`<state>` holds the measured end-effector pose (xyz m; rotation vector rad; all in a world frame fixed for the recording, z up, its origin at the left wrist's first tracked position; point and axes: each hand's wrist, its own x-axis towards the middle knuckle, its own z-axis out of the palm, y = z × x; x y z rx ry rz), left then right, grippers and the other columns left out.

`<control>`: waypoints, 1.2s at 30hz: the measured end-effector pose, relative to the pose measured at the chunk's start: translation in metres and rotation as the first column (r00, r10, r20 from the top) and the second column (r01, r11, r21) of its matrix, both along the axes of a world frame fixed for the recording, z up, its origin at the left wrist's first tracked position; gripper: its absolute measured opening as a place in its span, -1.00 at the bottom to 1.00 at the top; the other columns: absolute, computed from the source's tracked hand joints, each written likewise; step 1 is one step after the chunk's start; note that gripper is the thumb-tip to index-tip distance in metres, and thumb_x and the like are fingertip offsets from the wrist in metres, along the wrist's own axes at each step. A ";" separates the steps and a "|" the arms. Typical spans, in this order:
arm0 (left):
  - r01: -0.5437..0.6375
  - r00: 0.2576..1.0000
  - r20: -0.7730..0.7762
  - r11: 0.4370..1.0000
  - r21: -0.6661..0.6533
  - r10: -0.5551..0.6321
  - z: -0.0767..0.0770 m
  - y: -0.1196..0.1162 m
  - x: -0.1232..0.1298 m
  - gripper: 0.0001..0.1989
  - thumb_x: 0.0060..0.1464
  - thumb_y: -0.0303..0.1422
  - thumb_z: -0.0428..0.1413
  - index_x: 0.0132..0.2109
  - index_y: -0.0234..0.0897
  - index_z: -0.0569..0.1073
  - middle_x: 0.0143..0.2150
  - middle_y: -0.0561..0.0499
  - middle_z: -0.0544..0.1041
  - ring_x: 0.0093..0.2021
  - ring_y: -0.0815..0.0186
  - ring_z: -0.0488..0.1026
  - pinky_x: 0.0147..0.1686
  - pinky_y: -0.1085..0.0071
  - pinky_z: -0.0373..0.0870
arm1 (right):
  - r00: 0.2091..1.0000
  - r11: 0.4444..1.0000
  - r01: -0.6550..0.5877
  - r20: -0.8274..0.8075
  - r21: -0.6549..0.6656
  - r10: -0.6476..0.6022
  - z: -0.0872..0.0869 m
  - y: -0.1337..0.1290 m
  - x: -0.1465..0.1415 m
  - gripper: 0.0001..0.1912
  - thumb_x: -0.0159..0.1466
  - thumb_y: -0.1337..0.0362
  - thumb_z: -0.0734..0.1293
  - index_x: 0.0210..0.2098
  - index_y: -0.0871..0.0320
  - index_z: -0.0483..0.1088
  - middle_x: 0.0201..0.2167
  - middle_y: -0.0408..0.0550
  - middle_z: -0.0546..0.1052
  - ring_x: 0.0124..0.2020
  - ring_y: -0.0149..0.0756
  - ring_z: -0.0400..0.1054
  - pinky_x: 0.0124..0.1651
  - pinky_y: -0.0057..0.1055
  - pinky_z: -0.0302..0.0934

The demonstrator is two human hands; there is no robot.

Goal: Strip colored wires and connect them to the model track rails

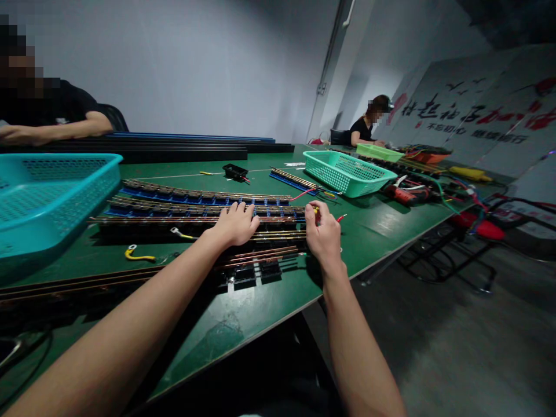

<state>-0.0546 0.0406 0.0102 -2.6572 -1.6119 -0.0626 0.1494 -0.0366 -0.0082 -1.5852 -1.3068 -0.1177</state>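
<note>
My left hand [237, 225] lies palm down with its fingers spread over the long blue-and-black strips [191, 209], which carry thin brass-coloured rods. At the right end of these strips, my right hand [324, 234] is closed, thumb and fingers curled together. A bit of yellow shows by its fingertips, but what they grip is mostly hidden. A red wire end [342, 218] sticks out just right of that hand. Nearer to me is another black strip with copper-coloured rods [260, 255]. Left of my left hand are a loose lug wire [183, 234] and a short yellow lug wire [139, 255].
A blue basket [56, 202] stands at the left, a green basket [347, 174] at the back. Behind the strips are a small black tray [235, 172] and long black bars [182, 147]. Red-handled pliers [403, 191] lie at the right. Two people sit across the table [377, 226].
</note>
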 end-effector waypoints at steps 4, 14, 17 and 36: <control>-0.001 1.000 -0.004 1.000 -0.004 0.001 0.000 0.000 0.000 -0.36 0.35 -0.16 -0.35 0.40 -0.41 0.15 0.40 -0.32 0.22 0.38 -0.09 0.15 0.26 -0.04 0.18 | 0.988 0.994 -0.106 -0.107 0.035 0.109 0.000 0.001 0.002 -0.54 0.37 -0.10 0.17 -0.08 0.12 0.46 -0.36 -0.06 0.57 -0.35 -0.25 0.45 -0.19 -0.34 0.27; -0.013 1.000 -0.001 1.000 -0.026 0.013 0.000 0.001 0.000 -0.34 0.35 -0.15 -0.36 0.43 -0.42 0.10 0.44 -0.32 0.15 0.42 -0.09 0.08 0.30 -0.04 0.12 | 0.930 0.969 -0.239 -0.273 0.064 0.247 -0.007 0.003 0.006 -0.46 0.13 -0.06 0.44 0.00 0.11 0.42 -0.30 -0.09 0.58 -0.46 -0.34 0.44 -0.34 -0.39 0.33; -0.020 1.000 -0.001 0.999 -0.034 0.020 0.000 0.001 0.001 -0.34 0.34 -0.16 -0.36 0.43 -0.42 0.10 0.45 -0.32 0.14 0.43 -0.09 0.07 0.29 -0.05 0.12 | 0.953 0.971 -0.236 -0.187 0.031 0.238 -0.008 0.002 0.005 -0.45 0.11 0.05 0.46 0.06 0.08 0.40 -0.28 -0.12 0.57 -0.53 -0.41 0.31 -0.38 -0.41 0.27; -0.010 1.000 -0.007 1.000 -0.009 0.009 -0.004 0.005 0.001 -0.34 0.34 -0.15 -0.36 0.43 -0.40 0.11 0.43 -0.31 0.17 0.41 -0.09 0.11 0.29 -0.04 0.13 | 0.945 0.998 -0.015 0.324 -0.066 0.036 -0.009 0.006 0.001 -0.74 0.27 0.02 0.33 -0.21 -0.10 0.63 -0.44 -0.16 0.66 -0.46 -0.27 0.47 -0.43 -0.42 0.09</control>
